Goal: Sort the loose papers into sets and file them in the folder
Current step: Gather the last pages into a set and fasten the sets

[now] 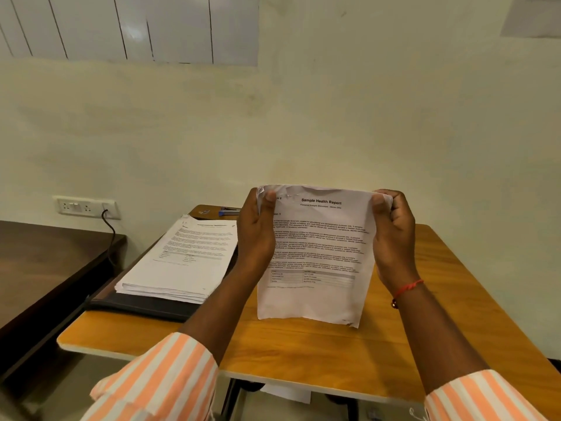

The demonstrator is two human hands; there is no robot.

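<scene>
I hold a printed set of papers (315, 253) headed "Sample Health Report" upright above the wooden table (303, 344). My left hand (256, 232) grips its upper left edge, thumb on the front. My right hand (393, 235) grips the upper right edge the same way. The top corners are crumpled. To the left, a thick stack of printed papers (182, 259) lies on a dark folder (142, 306) at the table's left side.
A blue stapler (229, 211) lies at the table's far edge by the wall. A dark desk (45, 262) stands to the left, below a wall socket (86, 206) with a black cable. A white sheet (288, 393) shows under the table.
</scene>
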